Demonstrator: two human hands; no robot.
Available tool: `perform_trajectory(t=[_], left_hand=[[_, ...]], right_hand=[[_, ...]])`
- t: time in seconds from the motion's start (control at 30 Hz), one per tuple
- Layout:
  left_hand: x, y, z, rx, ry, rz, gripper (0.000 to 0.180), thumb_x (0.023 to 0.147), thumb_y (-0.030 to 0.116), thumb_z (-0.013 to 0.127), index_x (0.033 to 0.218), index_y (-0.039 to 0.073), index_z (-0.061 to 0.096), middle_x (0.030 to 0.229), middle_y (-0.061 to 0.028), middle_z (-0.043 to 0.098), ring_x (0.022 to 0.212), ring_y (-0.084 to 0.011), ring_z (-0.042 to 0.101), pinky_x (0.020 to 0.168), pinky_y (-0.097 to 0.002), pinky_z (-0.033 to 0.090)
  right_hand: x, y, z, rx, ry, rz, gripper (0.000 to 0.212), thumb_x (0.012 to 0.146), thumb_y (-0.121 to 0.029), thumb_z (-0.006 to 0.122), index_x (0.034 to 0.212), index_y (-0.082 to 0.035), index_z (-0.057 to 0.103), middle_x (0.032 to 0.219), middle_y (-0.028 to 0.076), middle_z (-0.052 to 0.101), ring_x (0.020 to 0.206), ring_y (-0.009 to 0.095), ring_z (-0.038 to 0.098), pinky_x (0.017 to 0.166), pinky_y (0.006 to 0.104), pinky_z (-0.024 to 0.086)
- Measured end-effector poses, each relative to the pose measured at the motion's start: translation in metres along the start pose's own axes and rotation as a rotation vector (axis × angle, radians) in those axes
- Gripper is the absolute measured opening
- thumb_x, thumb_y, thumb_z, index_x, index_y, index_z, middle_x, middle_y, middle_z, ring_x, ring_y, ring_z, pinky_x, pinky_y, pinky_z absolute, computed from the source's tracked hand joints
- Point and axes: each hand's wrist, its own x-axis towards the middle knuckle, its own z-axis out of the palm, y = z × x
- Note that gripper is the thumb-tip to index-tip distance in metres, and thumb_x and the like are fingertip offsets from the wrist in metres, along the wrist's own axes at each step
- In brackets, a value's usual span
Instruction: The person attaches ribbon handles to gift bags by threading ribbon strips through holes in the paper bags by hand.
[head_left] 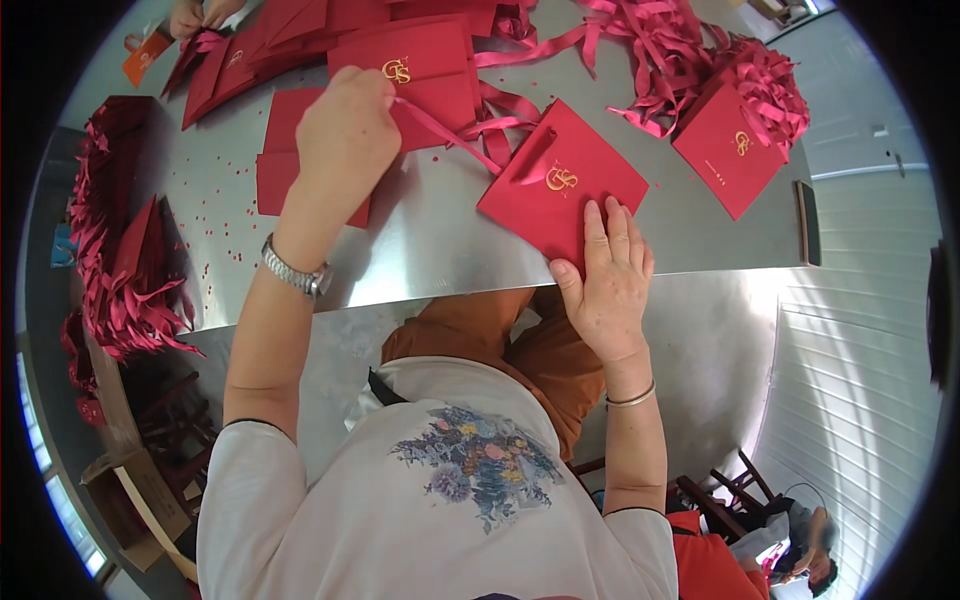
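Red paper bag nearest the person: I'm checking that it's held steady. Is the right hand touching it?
Touching. The head view shows the right hand lying flat on the red paper bag, fingers pressed on its lower corner.

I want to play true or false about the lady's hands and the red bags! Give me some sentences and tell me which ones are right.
1. The right hand lies flat on a red paper gift bag. True.
2. The left hand pulls a green string. False: it pinches a red ribbon that runs to the bag.
3. The left wrist wears a metal wristwatch. True.
4. The bag lies on a wooden table. False: the table is shiny grey metal.
5. Loose red ribbons are piled at the far side of the table. True.
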Motion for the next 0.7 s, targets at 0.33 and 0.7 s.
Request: perform_trajectory(t=[0.33, 0.7], left_hand=[[0.013, 0.009, 0.000, -0.010, 0.195, -0.048, 0.020, 0.088, 0.017, 0.059, 0.106, 0.008, 0.062, 0.099, -0.0131, 0.062, 0.091, -0.0345, 0.063, 0.074, -0.0439, 0.051], [-0.066, 0.092, 0.025, -0.632, -0.331, -0.288, 0.025, 0.084, 0.010, 0.069, 0.100, -0.001, 0.053, 0.092, -0.0111, 0.061, 0.080, -0.0177, 0.061, 0.069, -0.0310, 0.049]], right_hand=[[0.001, -0.003, 0.000, -0.013, 0.017, 0.004, 0.067, 0.085, -0.044, 0.059, 0.134, 0.001, 0.048, 0.138, 0.021, 0.045, 0.127, 0.037, 0.042, 0.105, 0.0482, 0.030], [-0.007, 0.002, 0.016, -0.012, 0.153, 0.007, 0.071, 0.089, -0.053, 0.051, 0.133, 0.002, 0.048, 0.137, 0.022, 0.047, 0.125, 0.038, 0.045, 0.102, 0.0496, 0.031]])
